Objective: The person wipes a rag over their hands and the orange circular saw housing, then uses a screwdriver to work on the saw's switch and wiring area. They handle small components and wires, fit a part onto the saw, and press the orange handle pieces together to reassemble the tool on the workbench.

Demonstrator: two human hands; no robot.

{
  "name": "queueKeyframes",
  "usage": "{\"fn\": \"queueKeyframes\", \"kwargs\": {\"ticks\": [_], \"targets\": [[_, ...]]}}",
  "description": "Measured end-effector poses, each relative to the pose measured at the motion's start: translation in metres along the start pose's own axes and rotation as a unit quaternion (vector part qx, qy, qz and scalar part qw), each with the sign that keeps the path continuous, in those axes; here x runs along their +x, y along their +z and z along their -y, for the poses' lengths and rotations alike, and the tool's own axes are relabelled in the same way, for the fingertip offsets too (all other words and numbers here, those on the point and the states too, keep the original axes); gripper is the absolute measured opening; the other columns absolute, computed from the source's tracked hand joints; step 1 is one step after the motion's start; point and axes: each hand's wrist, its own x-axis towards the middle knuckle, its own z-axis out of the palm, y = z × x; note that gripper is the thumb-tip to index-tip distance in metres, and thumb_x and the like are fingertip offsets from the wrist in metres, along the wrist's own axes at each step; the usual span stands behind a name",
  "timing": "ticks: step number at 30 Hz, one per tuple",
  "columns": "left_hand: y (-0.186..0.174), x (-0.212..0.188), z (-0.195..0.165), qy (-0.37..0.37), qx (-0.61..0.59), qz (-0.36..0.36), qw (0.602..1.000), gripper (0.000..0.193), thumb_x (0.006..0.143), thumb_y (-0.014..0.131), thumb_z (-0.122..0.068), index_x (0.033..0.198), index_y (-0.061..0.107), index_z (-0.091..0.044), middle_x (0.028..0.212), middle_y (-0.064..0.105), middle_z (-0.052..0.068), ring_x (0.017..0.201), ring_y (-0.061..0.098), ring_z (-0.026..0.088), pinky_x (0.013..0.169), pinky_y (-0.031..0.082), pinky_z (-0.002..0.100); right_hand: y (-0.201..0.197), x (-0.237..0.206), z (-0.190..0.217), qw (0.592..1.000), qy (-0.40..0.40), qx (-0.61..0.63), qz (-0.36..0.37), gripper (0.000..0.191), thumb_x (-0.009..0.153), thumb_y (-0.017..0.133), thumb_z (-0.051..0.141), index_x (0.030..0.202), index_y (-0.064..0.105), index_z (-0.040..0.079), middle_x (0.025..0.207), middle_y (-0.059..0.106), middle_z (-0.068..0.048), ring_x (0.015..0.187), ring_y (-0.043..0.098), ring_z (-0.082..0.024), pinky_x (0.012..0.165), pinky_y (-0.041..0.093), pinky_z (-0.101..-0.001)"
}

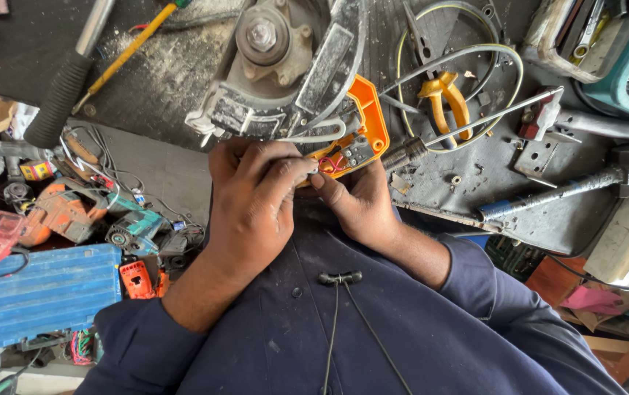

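A power saw lies on the dusty dark bench, with a grey metal guard (329,62) and a bare spindle hub (262,34). Its orange handle shell (370,117) is open, showing a grey switch block (358,148) and thin red wires (331,164). My left hand (252,201) curls over the handle's near end, its fingertips pinching at the red wires. Beside it, my right hand (358,205) grips the handle's lower edge from below, thumb tip against the left fingers. A grey cable (475,51) loops away from the handle.
Yellow-handled pliers (446,99) lie inside the cable loop. A hammer (570,186) rests at the right, a black-gripped bar (66,88) and a yellow-shafted screwdriver (128,47) at the left. Below the bench are a blue case (36,292) and several old power tools (73,212).
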Motion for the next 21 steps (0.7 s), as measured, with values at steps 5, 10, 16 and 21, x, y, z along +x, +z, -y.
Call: {"fn": "queueKeyframes", "kwargs": {"ticks": [5, 10, 16, 21], "targets": [[0.002, -0.001, 0.012, 0.010, -0.031, 0.014, 0.999, 0.031, 0.088, 0.070, 0.005, 0.112, 0.070, -0.014, 0.113, 0.065, 0.000, 0.105, 0.056, 0.028, 0.098, 0.041, 0.044, -0.003, 0.002, 0.001, 0.992, 0.024, 0.120, 0.021, 0.049, 0.101, 0.064, 0.003, 0.145, 0.043, -0.008, 0.137, 0.063, -0.020, 0.127, 0.066, -0.028, 0.111, 0.057, -0.0442], [-0.007, 0.007, 0.020, 0.044, -0.052, 0.047, 0.997, 0.022, 0.090, 0.071, 0.002, 0.107, 0.068, -0.011, 0.109, 0.063, 0.001, 0.107, 0.060, 0.023, 0.103, 0.039, 0.048, -0.002, 0.004, 0.001, 0.998, 0.009, 0.062, 0.026, 0.056, 0.101, 0.064, 0.003, 0.149, 0.037, -0.002, 0.139, 0.059, -0.018, 0.129, 0.062, -0.027, 0.110, 0.054, -0.0445], [-0.027, 0.013, 0.026, 0.065, -0.090, 0.103, 0.988, 0.026, 0.086, 0.070, 0.003, 0.108, 0.065, -0.010, 0.119, 0.063, 0.005, 0.109, 0.060, 0.033, 0.101, 0.044, 0.047, 0.002, 0.007, 0.001, 0.994, 0.039, 0.107, -0.002, 0.051, 0.101, 0.061, 0.006, 0.146, 0.039, -0.004, 0.135, 0.061, -0.022, 0.122, 0.066, -0.032, 0.103, 0.059, -0.0480], [-0.025, 0.011, 0.023, 0.064, -0.066, -0.009, 0.996, 0.038, 0.085, 0.086, -0.009, 0.115, 0.064, -0.006, 0.122, 0.061, 0.007, 0.113, 0.060, 0.032, 0.102, 0.050, 0.045, -0.001, 0.007, -0.001, 0.994, 0.017, 0.103, 0.009, 0.049, 0.101, 0.061, 0.004, 0.145, 0.041, -0.004, 0.135, 0.063, -0.022, 0.121, 0.068, -0.032, 0.105, 0.059, -0.0464]]}}
